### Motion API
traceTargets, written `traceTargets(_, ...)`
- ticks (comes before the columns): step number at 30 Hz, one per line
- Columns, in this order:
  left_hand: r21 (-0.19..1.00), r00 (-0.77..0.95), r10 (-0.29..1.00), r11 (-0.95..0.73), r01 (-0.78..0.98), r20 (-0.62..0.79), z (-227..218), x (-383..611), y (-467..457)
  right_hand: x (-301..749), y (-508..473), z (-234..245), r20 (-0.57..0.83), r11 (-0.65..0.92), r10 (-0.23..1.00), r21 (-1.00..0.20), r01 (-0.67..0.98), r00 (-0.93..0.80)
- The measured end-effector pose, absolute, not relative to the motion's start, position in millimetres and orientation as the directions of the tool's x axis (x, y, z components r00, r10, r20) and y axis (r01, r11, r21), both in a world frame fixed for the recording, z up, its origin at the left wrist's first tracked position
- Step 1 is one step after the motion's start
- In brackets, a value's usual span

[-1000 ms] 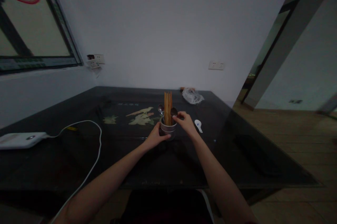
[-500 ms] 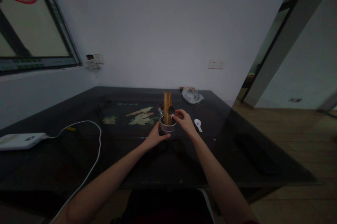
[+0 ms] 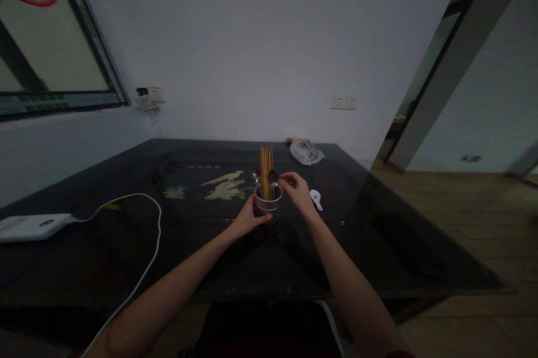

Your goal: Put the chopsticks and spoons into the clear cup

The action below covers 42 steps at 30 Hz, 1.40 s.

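Observation:
A round light-coloured holder (image 3: pixel 268 206) stands on the dark table. Several wooden chopsticks (image 3: pixel 266 172) rise upright from it. Two metal spoons stand in it bowl-up: a left spoon (image 3: pixel 255 172) and a right spoon (image 3: pixel 273 176), one on each side of the chopsticks. My left hand (image 3: pixel 247 217) is wrapped round the holder's lower left and front, thumb across the front. With thumb and forefinger pinched, my right hand (image 3: pixel 295 187) is at the edge of the right spoon's bowl. A white soup spoon (image 3: pixel 316 199) lies flat on the table, right of my right hand.
A clear plastic bag (image 3: pixel 306 152) lies near the wall, by a brown roll-like thing (image 3: pixel 296 140). At the left, a white device (image 3: pixel 36 227) has a white cable (image 3: pixel 158 229) looping over the table and my left forearm. A dark flat object (image 3: pixel 407 243) lies at the right.
My right fingertips have shifted slightly up and right, from the right spoon's neck to the edge of its bowl. My left hand and the holder have stayed put.

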<state>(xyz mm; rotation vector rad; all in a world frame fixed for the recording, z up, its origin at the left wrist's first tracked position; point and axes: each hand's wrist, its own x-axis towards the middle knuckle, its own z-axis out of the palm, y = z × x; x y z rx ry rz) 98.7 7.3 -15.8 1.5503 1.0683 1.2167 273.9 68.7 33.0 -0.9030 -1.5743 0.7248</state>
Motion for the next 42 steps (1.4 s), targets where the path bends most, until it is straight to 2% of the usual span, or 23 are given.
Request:
traceTargets(13,0.95,0.182,0.952,-0.273,0.152,0.244,-19,95,9,336,71,53,0.55,0.511,0.829,-0.818,0.265,0.101)
traceTargets(18,0.94,0.184,0.95,-0.285,0.184,0.252,-13,89,8,383,78,35,0.416,0.343,0.898,-0.866,0.363,0.144)
traceTargets(21,0.915,0.201,0.944,-0.308,0.258,0.261,-1,75,7,396,82,20,0.318,0.198,0.937,-0.828,0.525,0.148)
traceTargets(23,0.898,0.155,0.953,-0.297,0.326,0.259,12,62,7,397,84,13,0.27,0.112,0.952,-0.745,0.657,0.144)
traceTargets(26,0.858,-0.034,0.947,-0.275,0.434,0.32,32,45,6,395,86,9,0.216,0.019,0.964,-0.631,0.776,0.152)
traceTargets(29,0.784,-0.226,0.845,-0.305,0.541,0.484,49,34,3,394,85,8,0.172,-0.022,0.973,-0.601,0.799,0.156)
traceTargets(32,0.725,-0.281,0.746,-0.366,0.583,0.603,60,32,-3,394,83,9,0.135,-0.052,0.979,-0.562,0.825,0.154)
traceTargets(37,0.633,-0.194,0.695,-0.455,0.626,0.692,73,55,-19,394,77,15,0.061,-0.104,0.987,-0.48,0.871,0.151)
traceTargets(40,0.526,-0.038,0.685,-0.523,0.671,0.728,88,82,-33,393,73,20,0.027,-0.124,0.988,-0.467,0.876,0.154)
traceTargets(42,0.476,0.097,0.677,-0.604,0.639,0.729,102,105,-42,392,70,22,0.005,-0.143,0.987,-0.453,0.88,0.163)
